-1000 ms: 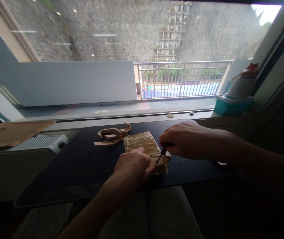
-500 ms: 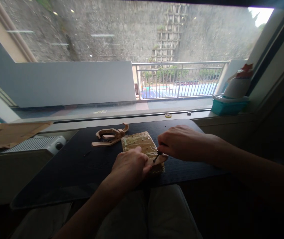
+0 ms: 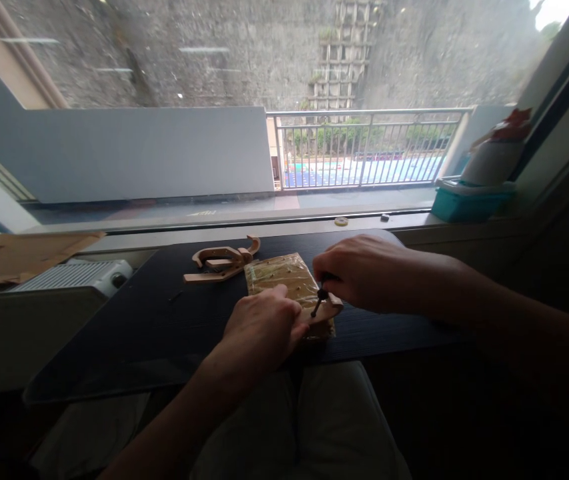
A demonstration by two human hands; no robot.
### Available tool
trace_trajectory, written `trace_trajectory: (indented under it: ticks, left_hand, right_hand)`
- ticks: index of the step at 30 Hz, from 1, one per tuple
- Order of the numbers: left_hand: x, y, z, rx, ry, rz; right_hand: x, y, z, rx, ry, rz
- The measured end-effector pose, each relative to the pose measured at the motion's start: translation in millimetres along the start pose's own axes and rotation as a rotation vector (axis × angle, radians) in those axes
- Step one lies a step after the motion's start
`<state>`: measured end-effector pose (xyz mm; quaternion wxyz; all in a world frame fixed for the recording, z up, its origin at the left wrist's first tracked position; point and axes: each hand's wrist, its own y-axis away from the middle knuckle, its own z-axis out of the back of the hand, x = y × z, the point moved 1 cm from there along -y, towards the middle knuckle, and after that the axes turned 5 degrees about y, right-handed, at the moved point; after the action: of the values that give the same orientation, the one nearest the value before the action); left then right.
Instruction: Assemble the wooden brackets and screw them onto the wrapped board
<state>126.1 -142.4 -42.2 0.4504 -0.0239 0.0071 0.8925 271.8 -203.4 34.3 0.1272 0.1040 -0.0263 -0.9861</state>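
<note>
My right hand (image 3: 349, 267) is closed around the handle of a screwdriver (image 3: 318, 305). Its dark shaft slants down to a curved wooden piece (image 3: 325, 312), where the tip meets the wood. My left hand (image 3: 267, 320) grips the near end of that wooden piece, its fingers wrapped over it. Under the piece lies a flat brown block (image 3: 284, 270) wrapped in clear film, with several small studs or holes on its top. Left of the block rests a group of curved wooden pieces (image 3: 224, 260). How deep the screwdriver tip sits is too small to tell.
The dark table (image 3: 129, 333) stands against the window sill. A small dark screw-like item (image 3: 175, 297) lies on its left part. On the sill are a tape roll (image 3: 341, 221) and a teal box (image 3: 472, 203). Cardboard (image 3: 24, 257) lies over the white radiator (image 3: 79, 275) at left.
The camera view has shifted slightly, so the scene sits a little higher. Both hands keep their hold, and the screwdriver stays at the wooden piece.
</note>
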Motion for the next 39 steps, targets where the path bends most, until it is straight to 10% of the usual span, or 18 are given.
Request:
trace_trajectory:
  ticks: [7, 13, 26, 39]
  left_hand:
    - [0, 0, 1, 0.006, 0.005, -0.005]
    - [1, -1, 1, 0.021, 0.028, 0.004]
    - [3, -4, -7, 0.015, 0.076, 0.017]
    - [13, -12, 0, 0.122, 0.156, -0.010]
  right_hand:
    - [0, 5, -1, -0.008, 0.005, -0.128]
    - [-6, 5, -2, -0.042, -0.037, 0.130]
    - [-5, -11, -7, 0.142, -0.037, 0.080]
    - [-10, -21, -7, -0.022, 0.042, 0.384]
